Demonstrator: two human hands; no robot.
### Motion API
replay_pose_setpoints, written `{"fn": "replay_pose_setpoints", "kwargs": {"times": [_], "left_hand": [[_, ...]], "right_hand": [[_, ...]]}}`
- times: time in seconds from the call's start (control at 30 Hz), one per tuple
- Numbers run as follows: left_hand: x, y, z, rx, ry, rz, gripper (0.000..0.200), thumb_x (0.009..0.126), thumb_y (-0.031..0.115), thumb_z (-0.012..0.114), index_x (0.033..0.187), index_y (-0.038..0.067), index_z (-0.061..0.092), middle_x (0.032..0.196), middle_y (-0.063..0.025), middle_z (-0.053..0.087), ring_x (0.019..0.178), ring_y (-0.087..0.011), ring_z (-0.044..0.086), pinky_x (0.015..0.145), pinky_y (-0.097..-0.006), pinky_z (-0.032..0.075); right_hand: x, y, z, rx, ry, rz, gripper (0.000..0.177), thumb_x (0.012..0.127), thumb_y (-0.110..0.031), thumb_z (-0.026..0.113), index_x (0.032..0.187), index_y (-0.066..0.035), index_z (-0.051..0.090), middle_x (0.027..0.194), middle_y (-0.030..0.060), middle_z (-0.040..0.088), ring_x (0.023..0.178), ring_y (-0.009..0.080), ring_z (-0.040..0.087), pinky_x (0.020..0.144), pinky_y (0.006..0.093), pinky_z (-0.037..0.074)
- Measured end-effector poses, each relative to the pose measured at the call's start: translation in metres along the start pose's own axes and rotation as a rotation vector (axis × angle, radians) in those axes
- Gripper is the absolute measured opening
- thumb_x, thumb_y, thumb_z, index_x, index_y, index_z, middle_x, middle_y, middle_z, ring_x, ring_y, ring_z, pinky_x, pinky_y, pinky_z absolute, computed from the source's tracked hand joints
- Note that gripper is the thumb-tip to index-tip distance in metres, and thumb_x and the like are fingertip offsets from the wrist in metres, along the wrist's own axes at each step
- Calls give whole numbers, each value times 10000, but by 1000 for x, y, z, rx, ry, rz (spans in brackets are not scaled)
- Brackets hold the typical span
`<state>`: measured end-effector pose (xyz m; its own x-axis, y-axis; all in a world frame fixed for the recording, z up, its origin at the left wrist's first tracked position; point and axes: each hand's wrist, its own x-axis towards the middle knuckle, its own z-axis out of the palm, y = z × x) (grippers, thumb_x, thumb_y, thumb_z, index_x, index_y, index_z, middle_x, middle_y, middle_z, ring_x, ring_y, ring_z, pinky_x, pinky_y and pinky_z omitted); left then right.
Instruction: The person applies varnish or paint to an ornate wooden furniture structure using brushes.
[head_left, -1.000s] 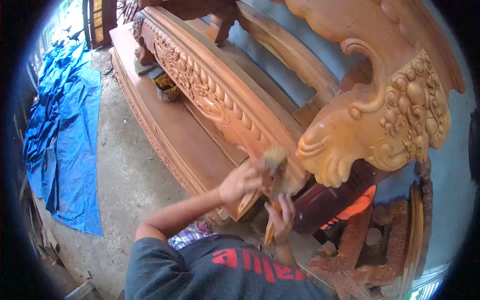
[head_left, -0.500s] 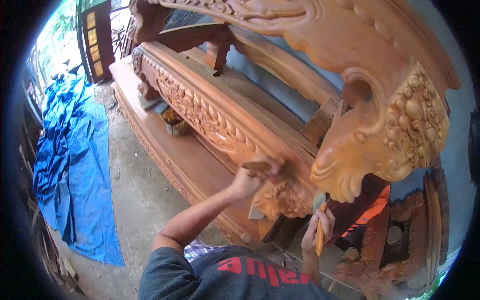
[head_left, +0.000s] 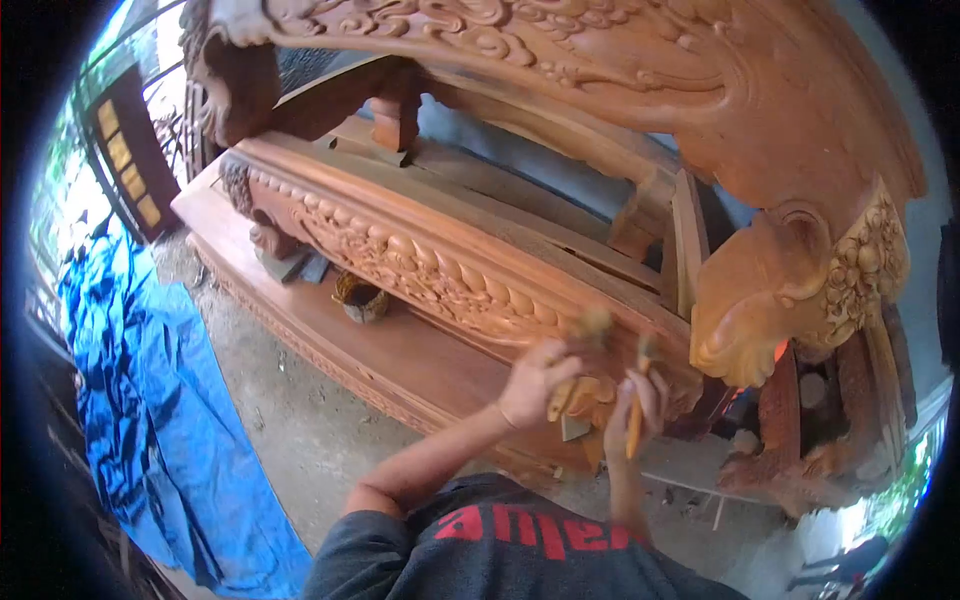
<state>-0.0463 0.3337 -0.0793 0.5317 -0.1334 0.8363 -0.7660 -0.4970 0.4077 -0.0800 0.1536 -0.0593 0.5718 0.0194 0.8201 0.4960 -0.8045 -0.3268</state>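
Observation:
My left hand is closed round a brush; its blurred bristles point up and away over the carved front rail. Beside it, my right hand grips a narrower brush with an orange handle, bristles upward. Both hands are near the right end of the reddish-brown carved wooden piece, above its carved foot. Whether either brush touches the wood is unclear.
A large carved panel arches above, with a scrolled end at right. A small pot stands on the low wooden board. A blue tarp covers ground at left. Wooden parts lie at right.
The view has shifted, showing more of the upper panel. My left hand has turned, and its brush bristles now point upward. My right hand still holds its brush.

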Motion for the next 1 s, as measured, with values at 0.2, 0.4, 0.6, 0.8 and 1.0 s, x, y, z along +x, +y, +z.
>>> {"fn": "replay_pose_setpoints", "kwargs": {"times": [0.2,0.4,0.6,0.8,1.0], "left_hand": [[23,-47,-58,-385,30,-271,338,655,-149,589,944,23,620,902,-91,598,860,-243,598,683,-323,501],[18,-127,-164,411,693,-350,209,748,-120,529,890,0,625,914,-99,632,924,-240,591,799,-322,480],[-9,-105,-119,256,387,-286,154,807,-40,520,905,28,617,986,-110,610,887,-228,586,782,-330,485],[33,-41,-102,-647,429,-499,71,842,28,643,907,22,613,928,-90,619,867,-203,599,757,-297,484],[75,-80,-124,-449,310,-495,137,868,58,628,986,-13,620,950,-124,618,815,-202,626,702,-315,499]], "right_hand": [[28,-25,-15,130,-66,167,127,899,-54,563,1014,-8,594,1056,141,582,982,286,574,850,394,454],[56,-41,-15,-142,141,58,111,913,-40,536,1005,0,583,1071,137,593,986,274,568,828,399,450],[86,-76,78,150,-62,52,122,907,-88,576,1009,-22,583,926,145,595,849,255,597,718,343,473],[99,-100,93,332,45,68,122,933,-83,543,1023,-1,545,952,79,589,832,155,583,724,273,474],[100,-37,77,466,230,240,148,960,-137,503,978,9,522,902,73,555,811,146,540,738,280,447]]}}
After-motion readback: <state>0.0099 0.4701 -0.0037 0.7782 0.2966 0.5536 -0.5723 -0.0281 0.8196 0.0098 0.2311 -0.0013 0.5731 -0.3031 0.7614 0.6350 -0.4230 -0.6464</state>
